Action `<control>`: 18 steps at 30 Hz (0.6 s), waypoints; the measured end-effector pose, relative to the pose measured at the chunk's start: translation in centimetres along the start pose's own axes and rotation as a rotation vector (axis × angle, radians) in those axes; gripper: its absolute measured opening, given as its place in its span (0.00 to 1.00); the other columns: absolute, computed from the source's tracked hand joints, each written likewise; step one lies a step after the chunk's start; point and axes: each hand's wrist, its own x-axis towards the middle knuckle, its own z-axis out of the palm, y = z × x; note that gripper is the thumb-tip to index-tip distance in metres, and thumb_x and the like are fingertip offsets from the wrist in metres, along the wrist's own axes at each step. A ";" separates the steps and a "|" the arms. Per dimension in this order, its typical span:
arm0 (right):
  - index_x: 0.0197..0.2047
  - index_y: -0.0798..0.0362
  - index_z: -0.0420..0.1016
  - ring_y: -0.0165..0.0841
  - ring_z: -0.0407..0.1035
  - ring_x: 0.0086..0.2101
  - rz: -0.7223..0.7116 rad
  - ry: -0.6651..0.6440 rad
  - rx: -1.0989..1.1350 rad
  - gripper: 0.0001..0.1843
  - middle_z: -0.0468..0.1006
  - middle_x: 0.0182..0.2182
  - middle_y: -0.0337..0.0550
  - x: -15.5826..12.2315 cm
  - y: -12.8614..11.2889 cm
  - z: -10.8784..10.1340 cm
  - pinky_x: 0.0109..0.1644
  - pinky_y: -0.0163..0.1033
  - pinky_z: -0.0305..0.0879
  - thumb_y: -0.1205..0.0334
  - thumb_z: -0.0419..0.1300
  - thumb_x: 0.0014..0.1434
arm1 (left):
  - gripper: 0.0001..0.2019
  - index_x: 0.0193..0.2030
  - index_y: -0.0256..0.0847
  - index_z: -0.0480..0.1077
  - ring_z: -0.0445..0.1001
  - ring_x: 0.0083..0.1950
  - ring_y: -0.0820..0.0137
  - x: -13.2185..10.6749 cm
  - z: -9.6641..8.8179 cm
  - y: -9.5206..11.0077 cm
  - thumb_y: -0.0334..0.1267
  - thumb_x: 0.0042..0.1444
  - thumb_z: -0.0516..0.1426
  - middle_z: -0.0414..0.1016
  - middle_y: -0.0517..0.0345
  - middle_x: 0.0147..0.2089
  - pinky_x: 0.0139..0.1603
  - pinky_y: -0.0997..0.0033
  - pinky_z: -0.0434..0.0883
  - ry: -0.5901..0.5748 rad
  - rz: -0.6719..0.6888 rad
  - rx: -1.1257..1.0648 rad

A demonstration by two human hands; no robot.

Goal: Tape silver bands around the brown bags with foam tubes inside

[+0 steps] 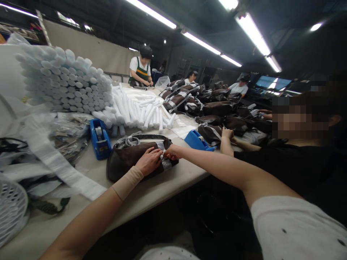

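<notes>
A dark brown handbag (130,162) lies on its side near the table's front edge, its black handle (151,137) toward the back. Grey wrapping (132,140) covers part of the handle, and a pale grey strip (166,164) crosses the bag's right part. My left hand (150,160) presses on the bag with its fingers bent together beside a small white bit (162,156). From the right, my right hand (172,152) meets it, fingers curled in a pinch at that white bit. What exactly the right fingertips hold is too small to make out.
Blue tape dispensers stand left (100,141) and right (199,140) of the bag. Behind are stacked white foam rolls (67,83) and a heap of brown bags (219,108). A co-worker's hand (227,133) works close on the right. A white basket (12,209) sits far left.
</notes>
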 end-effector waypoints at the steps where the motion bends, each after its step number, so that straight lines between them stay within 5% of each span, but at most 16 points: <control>1: 0.34 0.58 0.70 0.19 0.55 0.17 0.016 -0.005 -0.016 0.13 0.66 0.22 0.30 -0.1 -0.1 0.0 0.19 0.25 0.54 0.57 0.58 0.66 | 0.17 0.58 0.38 0.67 0.70 0.61 0.63 0.0 0.0 0.0 0.36 0.64 0.50 0.74 0.46 0.57 0.67 0.56 0.58 -0.002 0.001 -0.003; 18: 0.34 0.59 0.70 0.20 0.58 0.18 0.022 -0.142 -0.115 0.12 0.68 0.23 0.31 -0.4 -0.8 -1.1 0.20 0.26 0.58 0.59 0.59 0.66 | 0.17 0.57 0.45 0.70 0.68 0.61 0.62 0.1 -0.2 0.3 0.34 0.61 0.53 0.73 0.53 0.58 0.65 0.55 0.60 -0.015 0.009 0.005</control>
